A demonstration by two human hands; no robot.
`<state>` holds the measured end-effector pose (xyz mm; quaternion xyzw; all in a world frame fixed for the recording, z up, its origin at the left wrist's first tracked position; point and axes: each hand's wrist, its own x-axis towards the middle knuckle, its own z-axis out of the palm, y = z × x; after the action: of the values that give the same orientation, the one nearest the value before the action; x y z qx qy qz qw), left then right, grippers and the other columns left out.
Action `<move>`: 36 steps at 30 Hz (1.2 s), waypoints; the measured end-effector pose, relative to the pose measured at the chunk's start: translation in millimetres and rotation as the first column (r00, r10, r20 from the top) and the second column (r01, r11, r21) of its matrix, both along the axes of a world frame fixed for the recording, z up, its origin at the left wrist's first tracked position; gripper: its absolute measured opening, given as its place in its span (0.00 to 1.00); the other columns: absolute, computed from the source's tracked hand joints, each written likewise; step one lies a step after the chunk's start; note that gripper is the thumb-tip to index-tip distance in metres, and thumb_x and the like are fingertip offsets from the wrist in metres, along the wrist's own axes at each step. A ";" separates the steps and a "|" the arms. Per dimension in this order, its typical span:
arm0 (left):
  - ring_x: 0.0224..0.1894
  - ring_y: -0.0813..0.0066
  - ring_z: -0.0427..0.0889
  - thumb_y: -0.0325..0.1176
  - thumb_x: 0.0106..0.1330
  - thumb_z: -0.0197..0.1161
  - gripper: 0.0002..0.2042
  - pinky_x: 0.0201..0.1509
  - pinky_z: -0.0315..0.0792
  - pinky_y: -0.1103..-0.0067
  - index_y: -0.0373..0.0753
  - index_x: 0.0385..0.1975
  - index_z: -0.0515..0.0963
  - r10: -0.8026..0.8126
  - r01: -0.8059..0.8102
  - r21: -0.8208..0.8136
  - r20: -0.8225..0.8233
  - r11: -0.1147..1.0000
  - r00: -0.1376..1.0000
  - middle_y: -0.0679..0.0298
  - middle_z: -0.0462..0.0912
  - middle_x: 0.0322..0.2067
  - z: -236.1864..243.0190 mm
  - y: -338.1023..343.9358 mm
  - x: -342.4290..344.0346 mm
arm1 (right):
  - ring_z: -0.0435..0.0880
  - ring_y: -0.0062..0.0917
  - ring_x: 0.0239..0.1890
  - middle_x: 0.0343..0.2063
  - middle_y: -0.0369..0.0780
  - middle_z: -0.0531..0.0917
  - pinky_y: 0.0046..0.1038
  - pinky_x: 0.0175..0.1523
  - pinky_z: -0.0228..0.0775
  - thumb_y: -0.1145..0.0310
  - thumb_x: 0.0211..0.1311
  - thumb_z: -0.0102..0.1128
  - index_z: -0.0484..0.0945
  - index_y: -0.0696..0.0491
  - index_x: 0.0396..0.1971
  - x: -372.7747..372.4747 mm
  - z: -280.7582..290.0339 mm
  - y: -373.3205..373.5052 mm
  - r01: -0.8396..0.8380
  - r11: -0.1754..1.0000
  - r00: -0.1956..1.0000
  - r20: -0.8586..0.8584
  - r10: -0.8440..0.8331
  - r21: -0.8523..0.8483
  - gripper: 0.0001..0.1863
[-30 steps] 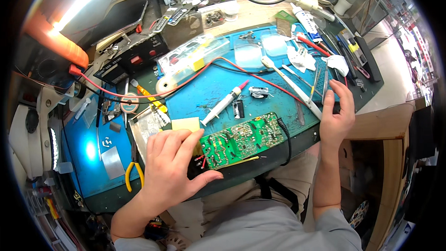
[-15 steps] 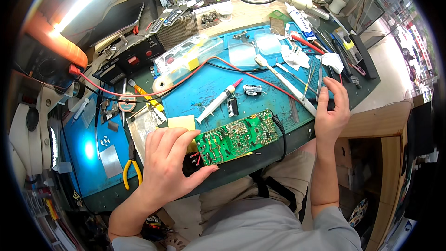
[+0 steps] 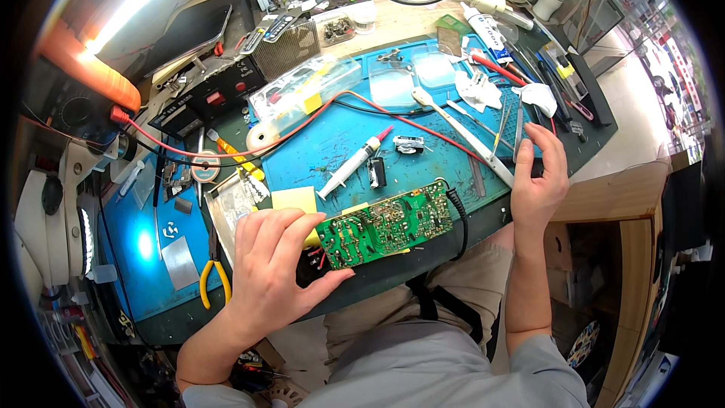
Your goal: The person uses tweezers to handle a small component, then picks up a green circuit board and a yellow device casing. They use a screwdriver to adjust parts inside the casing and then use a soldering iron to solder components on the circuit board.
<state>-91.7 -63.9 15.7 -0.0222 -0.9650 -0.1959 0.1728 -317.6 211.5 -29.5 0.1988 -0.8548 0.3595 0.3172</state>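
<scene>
A green circuit board (image 3: 385, 225), solder side up, lies at the front edge of the bench. My left hand (image 3: 276, 268) grips its left end, fingers at the upper corner and thumb below. A black cable (image 3: 458, 200) with a ribbed strain relief leaves the right end. My right hand (image 3: 540, 177) rests at the right of the mat with thumb and index finger apart, beside grey tweezers (image 3: 519, 125); contact is unclear. Behind the board lie a syringe (image 3: 351, 166) with a pink tip and two black capacitors, one upright (image 3: 377, 172), one on its side (image 3: 409, 145).
A white brush-like stick (image 3: 464, 136) crosses the blue mat (image 3: 302, 170). Red and black leads (image 3: 302, 130) run across it to the left. Yellow-handled pliers (image 3: 214, 279) lie left of my left hand. Crumpled tissues (image 3: 477, 91), a white tube (image 3: 487, 32) and several tools fill the far right.
The circuit board has tilted slightly in my left hand, and a yellow strip shows at its upper edge. My right hand stays in place.
</scene>
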 end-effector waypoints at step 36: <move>0.50 0.56 0.76 0.44 0.48 0.84 0.34 0.57 0.67 0.62 0.37 0.54 0.79 -0.005 0.005 -0.007 -0.002 1.000 1.000 0.58 0.79 0.48 2.3 1.1 -0.6 | 0.85 0.35 0.50 0.47 0.40 0.87 0.35 0.56 0.75 0.74 0.66 0.64 0.86 0.54 0.45 -1.3 1.2 1.0 0.001 1.000 1.000 -0.020 -0.001 -0.003 0.09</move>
<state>-92.3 -62.8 18.1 -0.0251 -0.9655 -0.1932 0.1730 -318.8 212.5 -28.3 0.2016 -0.8510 0.3587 0.3263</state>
